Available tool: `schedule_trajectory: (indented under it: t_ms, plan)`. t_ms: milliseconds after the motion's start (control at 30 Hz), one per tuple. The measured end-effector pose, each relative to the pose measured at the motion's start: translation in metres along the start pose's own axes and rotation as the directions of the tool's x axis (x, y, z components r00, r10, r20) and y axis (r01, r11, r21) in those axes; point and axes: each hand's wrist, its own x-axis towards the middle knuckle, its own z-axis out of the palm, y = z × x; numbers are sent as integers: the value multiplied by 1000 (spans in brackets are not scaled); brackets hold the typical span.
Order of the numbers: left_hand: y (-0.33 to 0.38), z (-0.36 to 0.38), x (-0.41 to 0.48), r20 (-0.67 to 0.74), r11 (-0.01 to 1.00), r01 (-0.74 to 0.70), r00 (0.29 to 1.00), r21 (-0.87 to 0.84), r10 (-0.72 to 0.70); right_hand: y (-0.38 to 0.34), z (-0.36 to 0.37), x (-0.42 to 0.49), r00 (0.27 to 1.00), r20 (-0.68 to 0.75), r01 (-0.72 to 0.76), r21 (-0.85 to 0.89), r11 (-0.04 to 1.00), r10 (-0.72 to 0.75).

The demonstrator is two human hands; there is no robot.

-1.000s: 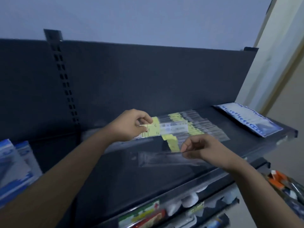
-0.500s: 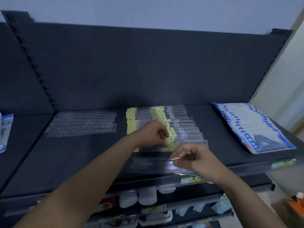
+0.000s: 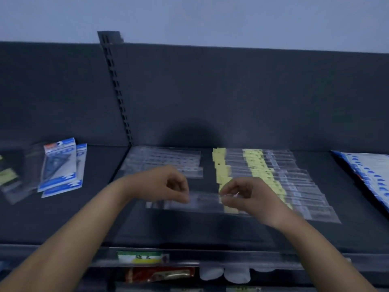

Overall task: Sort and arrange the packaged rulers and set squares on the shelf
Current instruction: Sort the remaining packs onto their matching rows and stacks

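A dark shelf [image 3: 63,220] beneath a pale wall [image 3: 189,17] carries fanned ruler packets [image 3: 294,182]. The left hand [image 3: 164,184] and right hand [image 3: 248,194] pinch the ends of one clear packet [image 3: 204,199], fingers [image 3: 182,191] curled on it.

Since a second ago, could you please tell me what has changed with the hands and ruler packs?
The left hand let go of its yellow-labelled pack over the fanned row and moved nearer to pinch the clear ruler pack. The right hand still pinches that pack's other end. The fanned row and blue packs lie as before.
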Motion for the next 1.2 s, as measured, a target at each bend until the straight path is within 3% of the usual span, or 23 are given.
schedule_trajectory:
  t_ms: [100,233,467,600,800,1000,1100,1200]
  plan:
    - [-43,-25,-19,-127,999,30,991,-36,-34,-13,39,36,998,-48,46,-66,997,-49]
    - [-88,-47,-17,-380,995,59,925,84,-23,-18,75,76,980,-187,34,-215,976,-75]
    - [-120,-47,3,-434,976,37,899,216,63,-5,93,96,945,-310,-37,-416,909,-103]
    - [-124,-48,0,-460,933,130,887,336,42,-10,99,104,959,-260,-50,-557,829,-117]
    - [-140,-73,-43,-545,877,203,835,436,78,-44,140,129,973,-138,89,-526,846,-187]
    - [-192,-127,-123,-561,799,363,827,480,-38,-102,232,159,959,22,251,-533,808,-283]
    - [-228,-155,-166,-527,756,396,846,522,-80,-130,286,175,974,38,211,-526,824,-225]
    - [-265,-183,-204,-479,734,383,873,561,-90,-154,332,193,997,10,67,-537,841,-73]
